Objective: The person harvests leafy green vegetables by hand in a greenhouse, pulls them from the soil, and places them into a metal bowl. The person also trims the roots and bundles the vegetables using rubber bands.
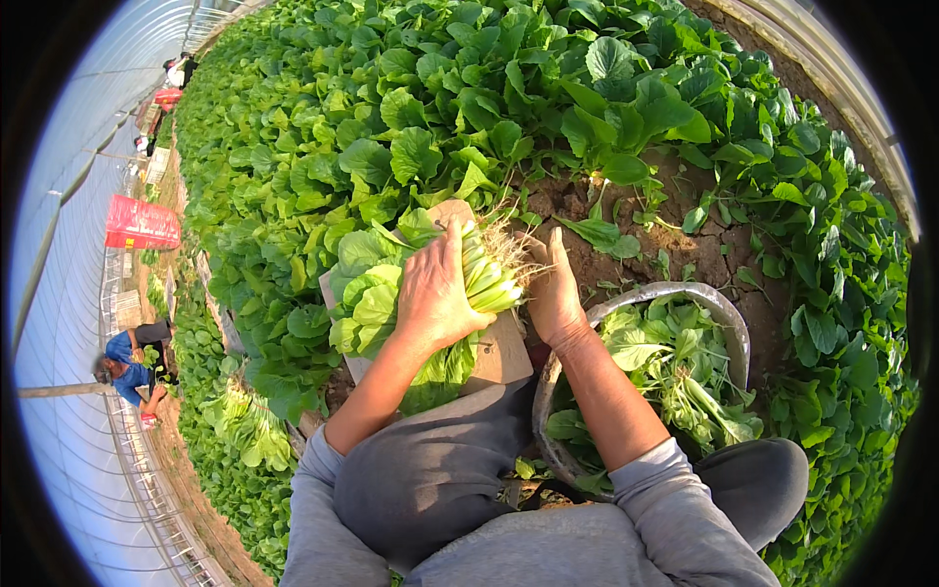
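Note:
My left hand is closed over a bunch of leafy greens, whose pale stems and thin roots point to the right. The bunch lies across a wooden board by my knee, its leaves spreading to the left. My right hand is at the root end, palm towards the bunch and fingers raised. Its fingertips are beside the roots; whether they touch is unclear. Below my right forearm stands a worn round tub holding loose leaves and rooted plants.
Dense greens grow ahead and to the right. Bare cracked soil with a few loose plants lies beyond the tub. More harvested greens lie at left. Further left, a person in blue crouches near a red sack.

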`<state>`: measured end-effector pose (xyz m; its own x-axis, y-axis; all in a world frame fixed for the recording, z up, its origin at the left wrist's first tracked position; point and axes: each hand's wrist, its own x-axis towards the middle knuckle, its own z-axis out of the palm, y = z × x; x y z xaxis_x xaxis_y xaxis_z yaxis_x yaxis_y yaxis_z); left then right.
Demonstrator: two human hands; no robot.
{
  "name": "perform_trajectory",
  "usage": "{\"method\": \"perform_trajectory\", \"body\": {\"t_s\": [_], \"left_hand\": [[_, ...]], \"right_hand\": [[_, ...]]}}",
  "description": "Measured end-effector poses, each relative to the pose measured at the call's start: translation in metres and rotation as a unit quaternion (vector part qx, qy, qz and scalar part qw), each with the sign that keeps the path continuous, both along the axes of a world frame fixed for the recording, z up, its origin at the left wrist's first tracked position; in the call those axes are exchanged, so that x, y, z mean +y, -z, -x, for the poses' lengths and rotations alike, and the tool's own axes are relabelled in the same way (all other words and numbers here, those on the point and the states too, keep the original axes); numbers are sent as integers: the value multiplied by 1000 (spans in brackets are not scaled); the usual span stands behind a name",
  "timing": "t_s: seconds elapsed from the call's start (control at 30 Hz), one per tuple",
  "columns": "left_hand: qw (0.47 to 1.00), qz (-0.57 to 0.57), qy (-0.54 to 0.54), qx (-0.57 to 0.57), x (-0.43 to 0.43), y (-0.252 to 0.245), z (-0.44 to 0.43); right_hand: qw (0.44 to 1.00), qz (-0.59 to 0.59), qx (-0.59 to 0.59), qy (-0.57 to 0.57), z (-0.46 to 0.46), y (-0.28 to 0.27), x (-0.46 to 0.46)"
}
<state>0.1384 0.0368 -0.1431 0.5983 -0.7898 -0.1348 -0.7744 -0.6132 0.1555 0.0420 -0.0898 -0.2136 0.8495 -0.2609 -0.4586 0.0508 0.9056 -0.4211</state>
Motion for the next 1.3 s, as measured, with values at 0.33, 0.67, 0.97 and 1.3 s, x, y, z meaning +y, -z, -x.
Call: {"method": "perform_trajectory", "body": {"t_s": [0.33, 0.67, 0.97, 1.3], "left_hand": [[999, -42, -17, 2, -6, -10, 13], [998, 47, 14, -46, 2, 8, 6], [993, 81, 79, -26, 10, 6, 20], [994, 9, 87, 63, -6, -1, -6]], "right_hand": [[900, 395, 177, -47, -29, -14, 19], [992, -93, -37, 72, -23, 10, 10], [973, -40, -200, 107, -4, 37, 28], [975, -108, -133, 144, -13, 36, 27]]}}
